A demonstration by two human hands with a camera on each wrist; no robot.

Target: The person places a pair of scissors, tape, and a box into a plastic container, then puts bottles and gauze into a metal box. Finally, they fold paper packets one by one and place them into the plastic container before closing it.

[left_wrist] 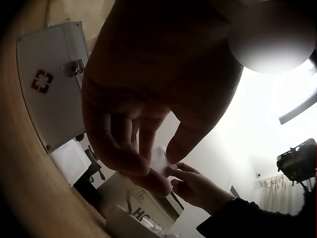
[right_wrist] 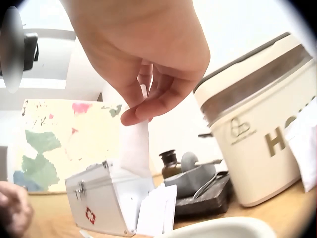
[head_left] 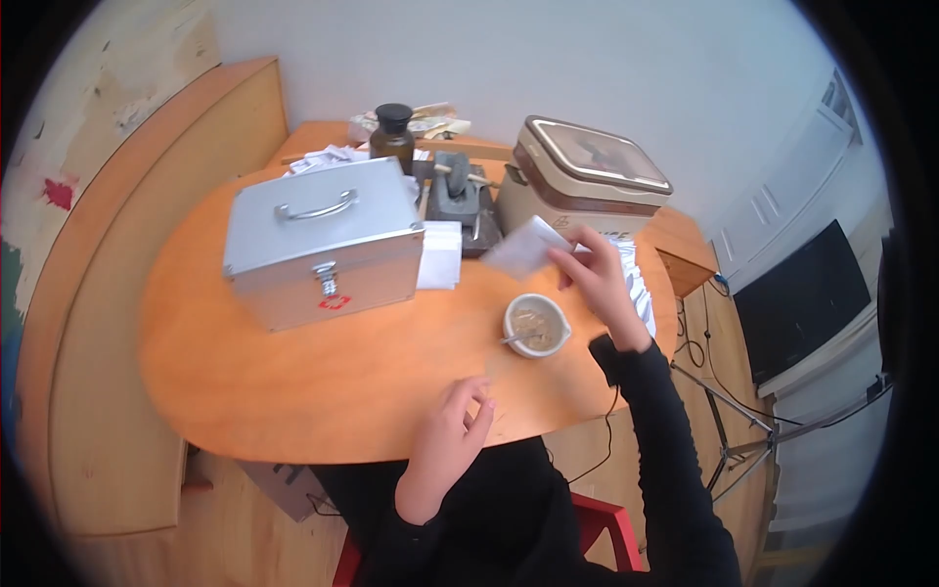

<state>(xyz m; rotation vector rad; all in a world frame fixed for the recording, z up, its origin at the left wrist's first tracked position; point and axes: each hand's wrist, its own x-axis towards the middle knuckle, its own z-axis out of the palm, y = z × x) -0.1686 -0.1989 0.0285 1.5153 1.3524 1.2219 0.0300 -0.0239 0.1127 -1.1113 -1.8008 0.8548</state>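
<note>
My right hand [head_left: 602,279] pinches a white paper packet [head_left: 528,247] between thumb and fingers, holding it up over the table behind a white mortar bowl [head_left: 559,342]. In the right wrist view the packet [right_wrist: 134,148] hangs down from the fingertips. The bowl, with a small pouring lip, holds pale brown shredded bits [head_left: 533,328] and a thin metal spoon [head_left: 516,338]. My left hand [head_left: 450,435] is at the table's front edge, fingers loosely bent and holding nothing.
A silver first-aid case [head_left: 323,235] stands at left, beside a pile of white packets [head_left: 440,256]. Behind are a dark brown jar [head_left: 393,142] and a grey stone grinder [head_left: 455,201]. A cream lidded bin [head_left: 577,181] stands back right, with more white packets [head_left: 638,284] nearby.
</note>
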